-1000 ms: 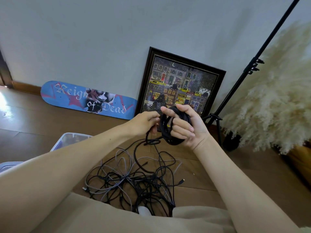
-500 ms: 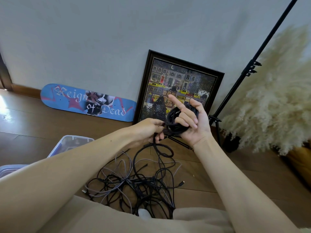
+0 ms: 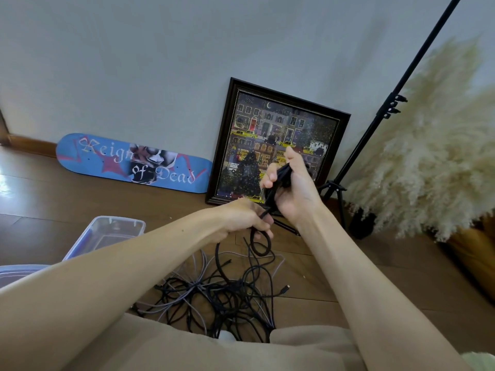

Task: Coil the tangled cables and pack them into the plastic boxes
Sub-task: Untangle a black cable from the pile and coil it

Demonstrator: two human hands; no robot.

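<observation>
The right hand (image 3: 293,191) grips a coiled bundle of thick black cable (image 3: 284,173), fingers curled round it, raised above the wooden floor (image 3: 80,199). The left hand (image 3: 241,220) pinches that cable's loose tail, which drops in a small loop toward the tangled heap of thin black and grey cables (image 3: 222,298) on the floor. One coil looks nearly finished. The heap is unsorted, and the two clear plastic boxes (image 3: 117,220) at left appear to hold no cables yet.
</observation>
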